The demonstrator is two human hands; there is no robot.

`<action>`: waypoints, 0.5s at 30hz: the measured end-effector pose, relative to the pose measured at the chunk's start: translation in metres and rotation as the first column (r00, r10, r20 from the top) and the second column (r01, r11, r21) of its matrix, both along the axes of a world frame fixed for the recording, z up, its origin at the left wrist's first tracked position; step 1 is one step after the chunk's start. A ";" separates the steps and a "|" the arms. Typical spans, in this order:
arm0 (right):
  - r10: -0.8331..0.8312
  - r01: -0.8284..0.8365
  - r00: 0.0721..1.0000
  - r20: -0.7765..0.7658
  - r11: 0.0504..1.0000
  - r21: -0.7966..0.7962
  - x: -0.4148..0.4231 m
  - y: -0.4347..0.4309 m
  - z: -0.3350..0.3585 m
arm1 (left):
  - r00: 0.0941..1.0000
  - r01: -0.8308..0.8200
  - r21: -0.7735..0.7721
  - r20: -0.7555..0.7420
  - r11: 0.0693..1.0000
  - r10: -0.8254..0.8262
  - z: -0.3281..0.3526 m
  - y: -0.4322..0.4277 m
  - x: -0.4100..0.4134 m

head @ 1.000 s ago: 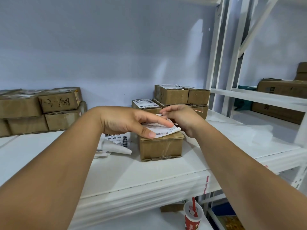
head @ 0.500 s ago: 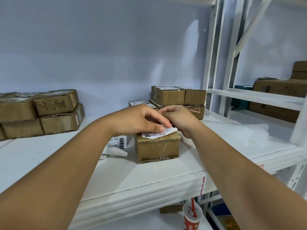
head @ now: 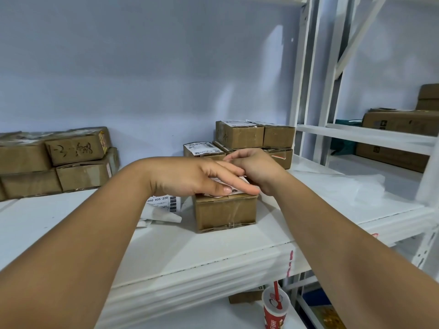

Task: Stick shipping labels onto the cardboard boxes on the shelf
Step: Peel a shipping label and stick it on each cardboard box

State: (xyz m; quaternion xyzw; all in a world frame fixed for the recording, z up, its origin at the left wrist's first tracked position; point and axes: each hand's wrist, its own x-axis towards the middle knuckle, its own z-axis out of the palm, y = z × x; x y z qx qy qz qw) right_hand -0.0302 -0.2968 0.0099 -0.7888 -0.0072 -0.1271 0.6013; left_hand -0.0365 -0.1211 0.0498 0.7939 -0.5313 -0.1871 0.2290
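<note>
The white shelf [head: 213, 252] fills the lower frame. One stack of boxes [head: 76, 148] stands at the left and the labelled boxes [head: 240, 136] at centre back, apart, I judge, to mark what's done. The box [head: 225, 212] I'm working on sits mid-frame, within easy reach. My left hand [head: 190, 179] lies flat, fingers straight, pressing the shipping label [head: 234, 191] onto its top. My right hand [head: 259, 169] curls at the label's far edge; I cannot tell whether it is pinching or steadying.

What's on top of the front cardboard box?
A shipping label, pressed flat by the left hand, with the right hand at its far edge. The hands hide most of the label.
</note>
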 end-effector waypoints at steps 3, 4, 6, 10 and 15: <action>0.018 -0.018 1.000 -0.006 1.000 0.018 -0.002 0.000 0.001 | 0.996 0.007 -0.065 -0.085 0.998 -0.013 -0.001 0.002 -0.001; 0.015 -0.015 1.000 -0.005 1.000 0.015 -0.002 -0.001 0.002 | 0.991 -0.006 -0.138 -0.136 0.990 -0.013 -0.001 0.003 0.000; -0.001 0.001 1.000 -0.013 1.000 -0.002 -0.003 -0.002 0.002 | 0.965 -0.091 -0.318 -0.261 0.944 0.006 -0.003 0.002 0.002; 0.000 0.000 1.000 -0.022 1.000 0.014 -0.002 -0.001 0.001 | 0.936 -0.335 -0.477 -0.267 0.813 0.229 -0.006 -0.004 0.009; -0.054 0.054 0.997 -0.063 0.999 0.003 0.003 -0.001 0.001 | 0.790 -0.595 -0.540 -0.259 0.596 0.555 -0.004 -0.005 0.017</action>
